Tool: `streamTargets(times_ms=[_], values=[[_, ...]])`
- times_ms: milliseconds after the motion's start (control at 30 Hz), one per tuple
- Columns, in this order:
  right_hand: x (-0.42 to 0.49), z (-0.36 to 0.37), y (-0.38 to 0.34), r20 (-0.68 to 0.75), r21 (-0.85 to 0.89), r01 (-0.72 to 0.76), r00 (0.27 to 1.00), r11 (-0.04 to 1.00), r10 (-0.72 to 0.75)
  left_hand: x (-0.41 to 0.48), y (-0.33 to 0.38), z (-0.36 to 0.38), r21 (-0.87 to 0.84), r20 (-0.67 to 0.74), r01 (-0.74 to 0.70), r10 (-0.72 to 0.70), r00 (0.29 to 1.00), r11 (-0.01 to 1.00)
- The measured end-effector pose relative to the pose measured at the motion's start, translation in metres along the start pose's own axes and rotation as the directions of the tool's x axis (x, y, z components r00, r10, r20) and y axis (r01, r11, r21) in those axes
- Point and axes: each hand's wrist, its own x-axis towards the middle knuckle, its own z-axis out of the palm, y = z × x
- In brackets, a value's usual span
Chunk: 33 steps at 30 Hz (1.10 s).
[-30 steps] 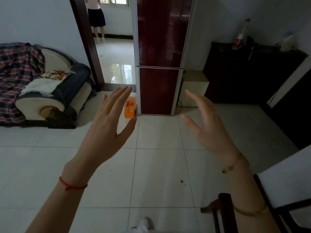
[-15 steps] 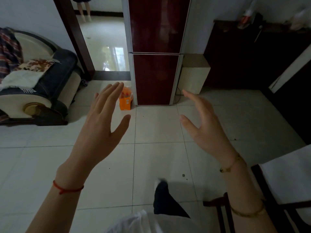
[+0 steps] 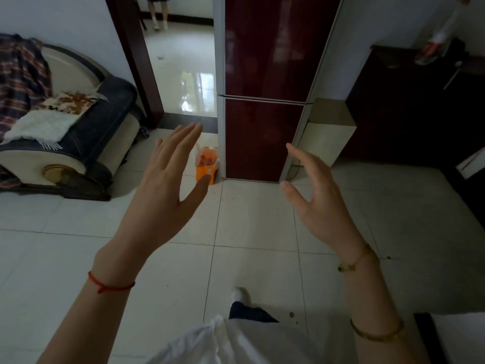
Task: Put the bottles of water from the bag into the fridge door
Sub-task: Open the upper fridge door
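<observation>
An orange bag (image 3: pixel 206 168) stands on the floor against the left foot of the fridge, with red bottle caps (image 3: pixel 205 161) showing in its open top. The dark red fridge (image 3: pixel 265 88) rises ahead with both doors closed. My left hand (image 3: pixel 168 185) is raised in front of me, palm forward and fingers spread, partly covering the bag. Raised at the same height, my right hand (image 3: pixel 315 198) is also empty with its fingers apart. Both hands are well short of the fridge and the bag.
A sofa (image 3: pixel 65 143) with blankets fills the left side. A doorway (image 3: pixel 181 61) left of the fridge shows another person's legs. A cream box (image 3: pixel 328 130) and a dark cabinet (image 3: pixel 414 101) stand to the right. A chair (image 3: pixel 451 337) is at the bottom right.
The fridge and the bag have grown larger as I step toward them; my foot now shows at the bottom. Both hands stay raised, spread and empty.
</observation>
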Motion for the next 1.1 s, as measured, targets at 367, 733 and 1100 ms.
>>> streamTargets(times_ms=[367, 733, 1100], values=[[0.149, 0.029, 0.034, 0.093, 0.046, 0.032, 0.995, 0.998, -0.036, 0.099, -0.061, 0.018, 0.036, -0.048, 0.092, -0.090, 0.995, 0.995], [0.282, 0.092, 0.038, 0.084, 0.012, 0.013, 0.996, 1.000, -0.014, 0.203, -0.167, 0.021, 0.020, -0.006, 0.106, -0.106, 0.994, 0.994], [0.401, 0.174, 0.010, -0.020, 0.003, -0.067, 0.998, 0.998, 0.067, 0.313, -0.293, -0.004, -0.010, 0.126, 0.014, -0.013, 0.992, 1.000]])
